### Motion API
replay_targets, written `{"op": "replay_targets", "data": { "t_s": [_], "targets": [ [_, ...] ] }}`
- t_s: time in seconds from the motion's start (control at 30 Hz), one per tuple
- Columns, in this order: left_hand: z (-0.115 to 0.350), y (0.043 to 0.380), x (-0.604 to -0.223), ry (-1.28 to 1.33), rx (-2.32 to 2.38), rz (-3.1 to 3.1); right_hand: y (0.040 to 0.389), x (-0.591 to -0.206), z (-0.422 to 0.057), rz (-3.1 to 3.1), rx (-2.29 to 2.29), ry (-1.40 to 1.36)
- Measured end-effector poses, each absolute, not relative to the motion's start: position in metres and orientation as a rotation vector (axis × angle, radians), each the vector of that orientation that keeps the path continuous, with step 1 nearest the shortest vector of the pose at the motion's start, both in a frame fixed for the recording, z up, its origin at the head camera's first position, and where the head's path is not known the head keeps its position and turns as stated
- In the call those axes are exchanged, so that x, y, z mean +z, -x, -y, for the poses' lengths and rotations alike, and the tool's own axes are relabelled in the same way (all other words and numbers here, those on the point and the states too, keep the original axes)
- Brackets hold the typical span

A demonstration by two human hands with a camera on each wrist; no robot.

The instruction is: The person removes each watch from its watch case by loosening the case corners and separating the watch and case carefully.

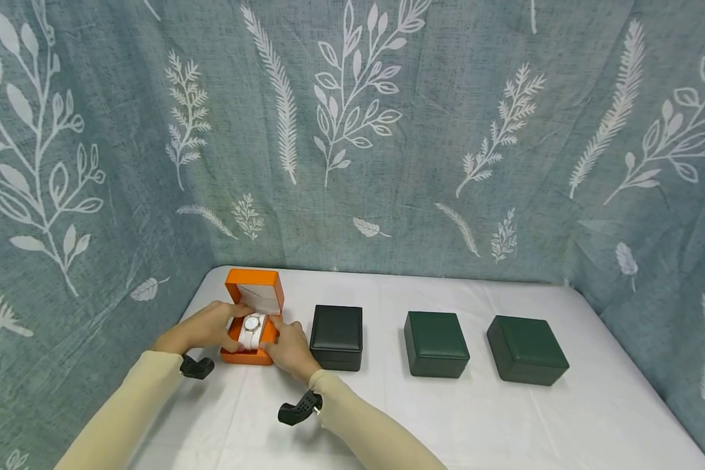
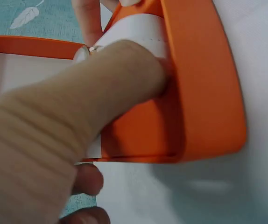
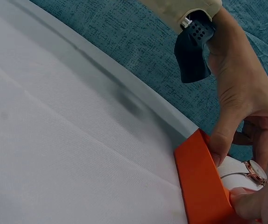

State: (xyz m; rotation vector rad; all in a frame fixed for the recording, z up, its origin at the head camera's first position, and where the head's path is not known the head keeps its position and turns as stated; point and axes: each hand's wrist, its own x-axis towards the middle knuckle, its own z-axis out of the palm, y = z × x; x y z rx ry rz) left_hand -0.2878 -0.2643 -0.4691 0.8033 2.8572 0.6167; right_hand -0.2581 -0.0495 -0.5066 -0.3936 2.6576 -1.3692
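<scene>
An orange watch box (image 1: 247, 358) stands at the left of the table with its lid raised. In it sits a wristwatch (image 1: 251, 324) with a pale dial and rose-gold case, on a white cushion (image 3: 232, 166). My left hand (image 1: 207, 324) reaches in from the left, thumb and finger holding the cushion's left end. From the right, my right hand (image 1: 290, 346) grips the other end with thumb and finger. In the left wrist view, my left thumb side hides part of the cushion, and its tip is out of sight inside the box.
A black box (image 1: 337, 336) stands just right of my right hand. Farther right are two dark green boxes, one near the middle (image 1: 437, 343) and one (image 1: 527, 349) beyond it, lids down. A white cloth (image 1: 382, 418) covers the table; a leaf-patterned curtain (image 1: 399, 163) hangs behind.
</scene>
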Motion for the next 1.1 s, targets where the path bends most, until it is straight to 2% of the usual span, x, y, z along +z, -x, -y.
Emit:
{"op": "replay_targets", "data": {
  "t_s": [1.1],
  "targets": [
    [0.2639, 0.2918, -0.4742, -0.912, 0.602, -2.834, 0.2562, -0.5072, 0.0466, -2.664, -1.35, 0.421]
  ]
}}
